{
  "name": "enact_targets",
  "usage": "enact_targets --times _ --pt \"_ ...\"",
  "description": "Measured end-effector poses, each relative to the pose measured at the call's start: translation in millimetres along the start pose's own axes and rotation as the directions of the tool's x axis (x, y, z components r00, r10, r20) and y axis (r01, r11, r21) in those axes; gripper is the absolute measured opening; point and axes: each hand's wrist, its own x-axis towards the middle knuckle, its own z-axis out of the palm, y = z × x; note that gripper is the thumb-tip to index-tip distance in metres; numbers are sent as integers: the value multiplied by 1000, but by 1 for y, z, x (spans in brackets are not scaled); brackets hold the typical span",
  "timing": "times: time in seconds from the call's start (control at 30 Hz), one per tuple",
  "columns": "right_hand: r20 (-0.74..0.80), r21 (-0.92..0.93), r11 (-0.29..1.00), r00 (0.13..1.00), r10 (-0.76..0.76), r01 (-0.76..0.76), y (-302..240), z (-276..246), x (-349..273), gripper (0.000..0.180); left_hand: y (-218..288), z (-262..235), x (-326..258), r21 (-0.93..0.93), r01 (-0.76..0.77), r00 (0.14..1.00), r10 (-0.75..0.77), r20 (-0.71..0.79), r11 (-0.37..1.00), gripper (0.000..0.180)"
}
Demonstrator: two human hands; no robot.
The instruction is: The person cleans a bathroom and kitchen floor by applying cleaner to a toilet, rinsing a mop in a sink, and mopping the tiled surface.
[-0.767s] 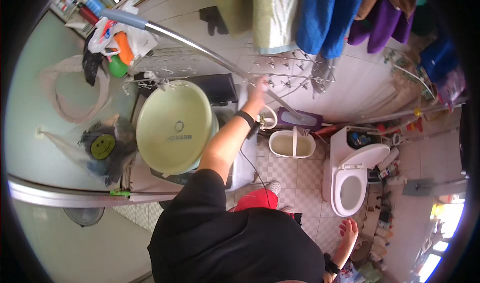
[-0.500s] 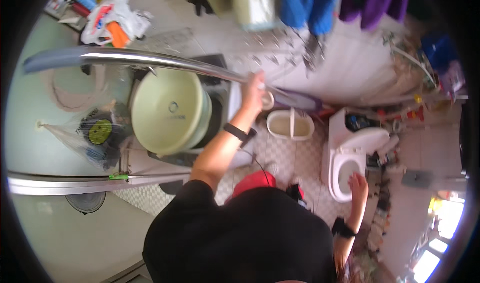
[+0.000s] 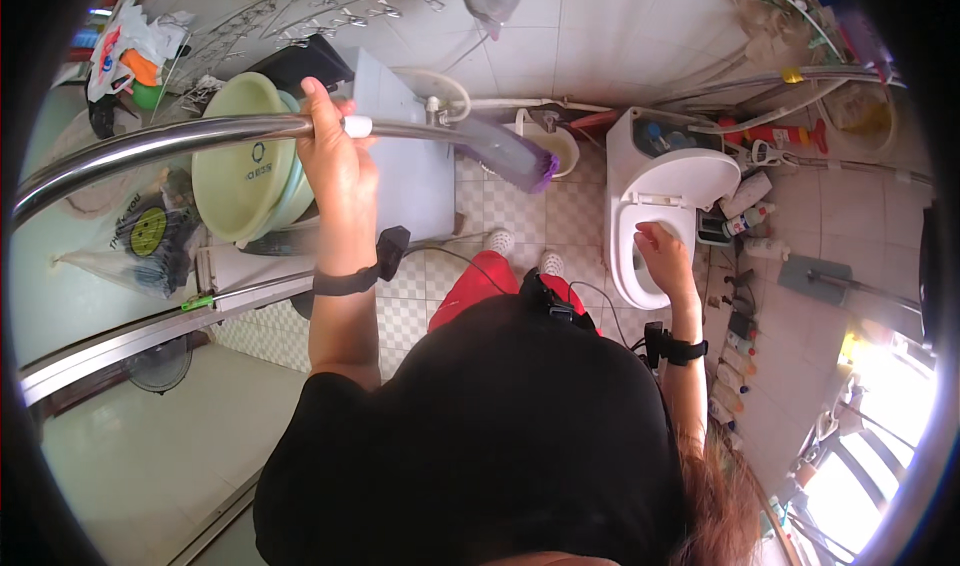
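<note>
My left hand (image 3: 338, 171) is wrapped around the shiny metal handle of a flat mop, near a white sleeve on the pole. The handle looks bent by the lens and runs off to the left. At its other end, the grey mop head with a purple fringed edge (image 3: 540, 171) hangs in front of a cream bucket (image 3: 563, 149). My right hand (image 3: 662, 258) is over the white toilet (image 3: 625, 276), its fingers loosely bent and apart with nothing visible in them. Whether it touches the toilet, I cannot tell.
Pale green basins (image 3: 235, 156) stand at the left beside a grey box-like appliance (image 3: 400, 156). Several bottles (image 3: 745, 221) line the right wall. A clear plastic bag (image 3: 150, 241) hangs at the left. Cables run by my legs over the checkered tile floor (image 3: 405, 311).
My left hand has moved left with the mop, and the mop head has swung left and nearer. My right hand has shifted left and up over the toilet. The view has tilted too.
</note>
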Motion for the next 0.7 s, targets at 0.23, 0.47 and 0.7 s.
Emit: enact_targets --times 0.23,0.47,0.7 --pt "68 62 998 998 -8 4 34 -11 2 27 -22 23 -59 130 -28 961 -9 276 991 47" --pt "59 78 996 997 -58 53 39 -11 8 28 -35 48 -89 111 143 923 -173 344 984 49" --pt "93 119 990 992 -89 78 49 3 10 27 -93 58 -75 -83 242 965 -232 122 967 43"
